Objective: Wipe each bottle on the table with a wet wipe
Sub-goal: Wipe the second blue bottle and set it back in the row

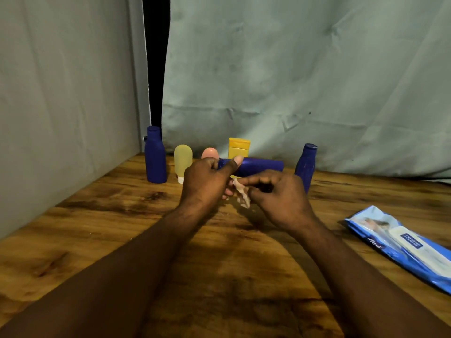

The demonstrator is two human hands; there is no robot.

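- The left hand [207,181] grips a dark blue plastic bottle [258,165] and holds it sideways above the wooden table [97,215]. The fingers curl round its near end and the thumb presses along the top.
- The right hand [278,198] pinches a crumpled, pale wet wipe [242,192] between thumb and fingertips, just below the held bottle. Whether the wipe touches the bottle I cannot tell.
- Along the back of the table stand the other bottles:
  - a tall dark blue bottle with a round cap [155,157] on the left;
  - a translucent yellow tube [183,159] standing on its white cap, just beside it;
  - a small peach rounded bottle [210,153] (mostly hidden behind the left hand);
  - a yellow rectangular flip-top bottle [239,148];
  - another dark blue bottle [306,164] on the right, partly behind the right hand.
- A blue and white pack of wet wipes [400,242] lies flat at the table's right edge, well apart from the bottles.
- A pale green cloth [292,69] hangs behind the table.
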